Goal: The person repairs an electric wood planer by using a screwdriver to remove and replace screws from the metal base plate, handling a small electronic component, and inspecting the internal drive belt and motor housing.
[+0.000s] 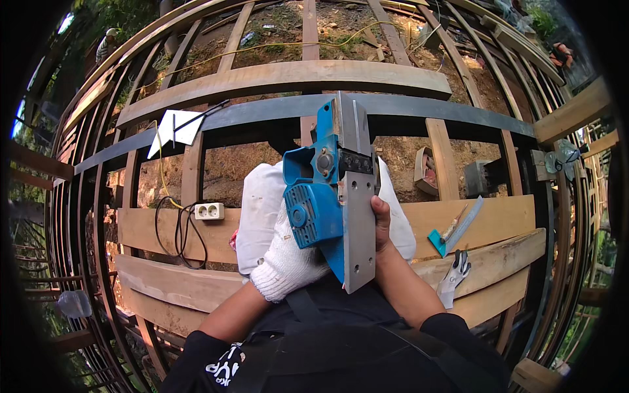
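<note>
A blue electric planer [316,213] is held up in front of my body, its grey metal sole [359,229] and dark blade slot [354,162] turned toward me. My left hand [287,259], in a white knit glove, grips the planer from below at its rear left; most of its fingers are hidden behind the tool. My right hand [382,223] is bare and holds the planer's right edge, with the thumb showing beside the sole. Under the planer are my legs in pale trousers [259,216].
Wooden planks [177,281] and beams [282,82] cross an open frame above earthy ground. A white socket block [209,211] with a black cable [180,245] lies left. At right are a handsaw [465,226] and a grey-white glove [453,280]. White paper [187,128] lies on a dark beam.
</note>
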### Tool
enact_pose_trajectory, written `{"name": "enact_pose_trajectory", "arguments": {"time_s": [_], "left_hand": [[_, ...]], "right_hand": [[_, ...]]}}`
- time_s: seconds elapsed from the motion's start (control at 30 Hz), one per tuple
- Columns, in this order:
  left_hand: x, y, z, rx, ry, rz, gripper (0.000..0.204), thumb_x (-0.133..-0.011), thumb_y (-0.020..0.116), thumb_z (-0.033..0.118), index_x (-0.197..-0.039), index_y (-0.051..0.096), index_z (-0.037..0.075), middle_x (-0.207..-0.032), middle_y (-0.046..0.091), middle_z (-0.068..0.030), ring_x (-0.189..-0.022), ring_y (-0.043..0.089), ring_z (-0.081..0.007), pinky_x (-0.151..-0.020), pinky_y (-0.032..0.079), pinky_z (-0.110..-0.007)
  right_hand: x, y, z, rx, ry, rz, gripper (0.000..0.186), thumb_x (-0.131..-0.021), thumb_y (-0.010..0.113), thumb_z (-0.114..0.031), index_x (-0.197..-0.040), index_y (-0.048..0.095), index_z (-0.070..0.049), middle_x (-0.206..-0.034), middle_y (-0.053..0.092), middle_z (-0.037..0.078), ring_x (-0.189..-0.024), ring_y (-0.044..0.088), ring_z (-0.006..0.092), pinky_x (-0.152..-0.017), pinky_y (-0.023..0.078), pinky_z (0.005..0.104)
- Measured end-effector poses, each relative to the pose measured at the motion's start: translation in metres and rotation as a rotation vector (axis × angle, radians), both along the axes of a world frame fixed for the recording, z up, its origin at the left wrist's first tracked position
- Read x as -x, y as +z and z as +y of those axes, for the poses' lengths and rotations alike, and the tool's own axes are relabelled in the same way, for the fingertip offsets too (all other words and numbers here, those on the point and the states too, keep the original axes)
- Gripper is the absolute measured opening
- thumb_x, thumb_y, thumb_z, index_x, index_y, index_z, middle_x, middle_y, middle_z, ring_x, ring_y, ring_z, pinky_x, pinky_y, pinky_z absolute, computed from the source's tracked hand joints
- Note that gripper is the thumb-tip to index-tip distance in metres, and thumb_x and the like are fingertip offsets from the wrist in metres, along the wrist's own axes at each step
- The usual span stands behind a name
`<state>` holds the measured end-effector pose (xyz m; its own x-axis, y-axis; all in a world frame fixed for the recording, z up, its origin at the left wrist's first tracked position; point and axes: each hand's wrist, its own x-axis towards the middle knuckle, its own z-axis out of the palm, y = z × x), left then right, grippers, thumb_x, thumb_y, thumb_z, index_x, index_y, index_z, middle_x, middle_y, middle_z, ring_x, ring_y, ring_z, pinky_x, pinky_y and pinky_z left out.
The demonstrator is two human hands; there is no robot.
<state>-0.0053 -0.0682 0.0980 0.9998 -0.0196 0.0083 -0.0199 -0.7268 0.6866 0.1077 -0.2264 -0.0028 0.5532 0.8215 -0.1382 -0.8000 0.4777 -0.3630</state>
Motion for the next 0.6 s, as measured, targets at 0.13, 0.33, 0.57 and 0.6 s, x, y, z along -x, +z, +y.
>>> {"name": "enact_pose_trajectory", "arguments": {"time_s": [0.13,0.33,0.57,0.6], "left_hand": [[0.027,0.016,0.025,-0.153,-0.190,-0.329,0.051,-0.080,0.080,0.024,-0.124,0.067,0.004,-0.138,0.057,-0.0187,-0.131,0.054,-0.0370,-0.116,0.036,-0.049],[0.022,-0.015,0.038,1.309,0.486,0.153,0.064,-0.090,0.070,0.008,-0.148,0.044,0.002,-0.137,0.055,-0.0122,-0.126,0.055,-0.0200,-0.109,0.045,-0.036],[-0.013,-0.027,0.017,1.695,0.547,0.029,0.061,-0.087,0.073,0.014,-0.142,0.047,0.008,-0.129,0.059,-0.0074,-0.119,0.061,-0.0198,-0.101,0.053,-0.035],[-0.009,-0.029,0.021,1.707,0.519,0.040,0.063,-0.087,0.074,0.015,-0.144,0.047,0.008,-0.132,0.058,-0.0079,-0.121,0.061,-0.0209,-0.103,0.053,-0.035]], "right_hand": [[0.007,-0.019,-0.013,-0.152,-0.059,0.118,0.078,-0.083,0.071,-0.046,-0.146,0.047,-0.006,-0.135,0.062,0.021,-0.120,0.065,0.0372,-0.103,0.054,0.0555],[0.003,-0.061,-0.015,-0.189,-0.132,0.118,0.093,-0.075,0.079,-0.047,-0.151,0.043,-0.008,-0.141,0.057,0.020,-0.124,0.062,0.0369,-0.105,0.052,0.0552],[-0.002,-0.016,0.006,-0.031,0.045,0.018,0.102,-0.073,0.079,-0.060,-0.152,0.041,-0.008,-0.144,0.055,0.018,-0.129,0.058,0.0360,-0.109,0.050,0.0525],[0.000,-0.008,0.010,0.059,0.093,0.036,0.104,-0.074,0.077,-0.065,-0.153,0.039,-0.009,-0.146,0.054,0.018,-0.131,0.057,0.0360,-0.110,0.049,0.0527]]}}
